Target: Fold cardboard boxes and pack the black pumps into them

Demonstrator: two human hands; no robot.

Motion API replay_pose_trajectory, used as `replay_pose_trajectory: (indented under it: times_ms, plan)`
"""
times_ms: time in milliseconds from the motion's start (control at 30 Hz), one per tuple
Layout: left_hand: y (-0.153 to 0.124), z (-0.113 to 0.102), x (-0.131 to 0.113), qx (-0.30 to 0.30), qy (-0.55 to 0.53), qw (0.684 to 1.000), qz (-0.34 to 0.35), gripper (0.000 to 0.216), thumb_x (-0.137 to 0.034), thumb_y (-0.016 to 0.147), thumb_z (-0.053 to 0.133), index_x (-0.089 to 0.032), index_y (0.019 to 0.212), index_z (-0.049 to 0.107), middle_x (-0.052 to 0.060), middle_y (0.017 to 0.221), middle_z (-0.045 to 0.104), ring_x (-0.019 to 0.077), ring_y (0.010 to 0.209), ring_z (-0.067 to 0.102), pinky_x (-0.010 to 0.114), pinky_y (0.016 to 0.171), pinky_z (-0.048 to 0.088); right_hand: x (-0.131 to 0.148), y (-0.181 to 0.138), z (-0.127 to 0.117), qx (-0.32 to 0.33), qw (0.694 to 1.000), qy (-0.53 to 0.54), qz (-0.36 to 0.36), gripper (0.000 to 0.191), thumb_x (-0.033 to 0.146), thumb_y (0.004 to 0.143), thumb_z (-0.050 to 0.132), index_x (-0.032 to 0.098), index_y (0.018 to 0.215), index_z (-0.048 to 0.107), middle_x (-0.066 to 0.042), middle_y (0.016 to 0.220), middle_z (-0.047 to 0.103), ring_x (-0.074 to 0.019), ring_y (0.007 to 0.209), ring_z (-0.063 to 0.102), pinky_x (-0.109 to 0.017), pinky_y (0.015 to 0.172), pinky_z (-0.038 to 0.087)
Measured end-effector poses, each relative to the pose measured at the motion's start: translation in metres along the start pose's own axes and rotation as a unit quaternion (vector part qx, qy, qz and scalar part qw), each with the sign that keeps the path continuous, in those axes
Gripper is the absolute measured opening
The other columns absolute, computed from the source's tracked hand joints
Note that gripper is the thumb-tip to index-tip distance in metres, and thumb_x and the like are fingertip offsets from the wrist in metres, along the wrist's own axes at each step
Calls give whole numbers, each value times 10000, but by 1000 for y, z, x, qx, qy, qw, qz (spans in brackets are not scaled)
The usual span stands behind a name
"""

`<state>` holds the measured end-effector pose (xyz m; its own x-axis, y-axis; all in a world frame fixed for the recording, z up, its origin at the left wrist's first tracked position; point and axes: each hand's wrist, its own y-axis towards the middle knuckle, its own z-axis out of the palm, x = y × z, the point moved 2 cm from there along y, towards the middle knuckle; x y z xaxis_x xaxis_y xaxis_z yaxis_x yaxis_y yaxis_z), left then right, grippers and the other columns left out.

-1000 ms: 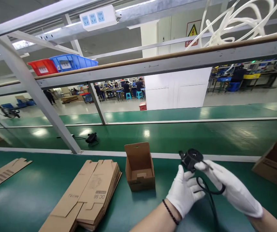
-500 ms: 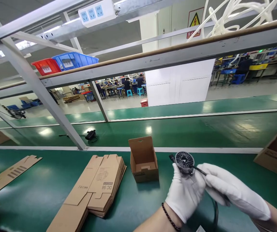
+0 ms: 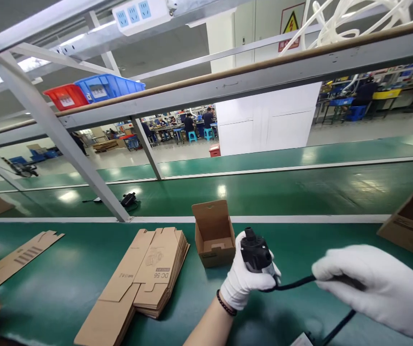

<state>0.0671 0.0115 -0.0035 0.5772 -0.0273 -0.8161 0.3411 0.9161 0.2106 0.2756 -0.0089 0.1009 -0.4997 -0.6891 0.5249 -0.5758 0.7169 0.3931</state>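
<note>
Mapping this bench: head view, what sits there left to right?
Flat cardboard blank, stack of flattened cartons, open cardboard box, white-gloved left hand gripping black cylindrical pump, white-gloved right hand holding black cable, large brown carton.

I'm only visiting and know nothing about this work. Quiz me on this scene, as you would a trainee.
1. What does the left hand grip? A) a screwdriver B) the black device C) a bottle
2. True or false: the stack of flat cartons lies left of the small open box.
3. Fill in: the right hand holds the device's black ____.
Key: 1 B; 2 true; 3 cable.
</note>
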Motion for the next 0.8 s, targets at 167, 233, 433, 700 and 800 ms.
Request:
replay_pose_trajectory:
  times_ms: [167,233,433,700,800]
  plan:
    - [-17,-14,-5,118,112,979,-122,1215,-470,362,958,-285,1371,307,95,1063,616,277,838,656,488,799,517,23,49,8,62,996,58,-9,229,359,797,697,228,634,604,37,563,596,-114,499,533,-221,477,400]
    - [-20,-12,-14,153,179,955,-181,1233,-450,367,956,-253,1417,338,109,1082,621,303,952,633,487,873,498,16,65,24,88,992,90,30,288,404,687,766,212,606,567,50,560,563,-107,503,506,-212,463,374]
    - [-21,9,-34,285,273,899,-187,374,-311,591,828,-168,904,682,37,868,632,244,869,605,389,877,495,-22,87,70,185,970,122,98,399,415,530,830,195,624,511,73,602,510,-95,550,449,-198,480,343]
    - [-35,-13,-14,-105,303,947,-18,744,-158,584,770,-196,1261,464,76,1043,618,251,906,612,402,891,499,-18,48,89,96,993,25,58,396,481,962,354,204,844,612,-18,693,644,-167,598,594,-275,584,431]
    - [-39,-15,-11,-243,270,931,48,797,-175,586,808,-235,1264,393,74,1108,593,263,978,607,402,932,486,1,35,103,84,996,23,1,658,571,871,517,158,1380,451,-75,867,729,-235,694,688,-305,612,502]
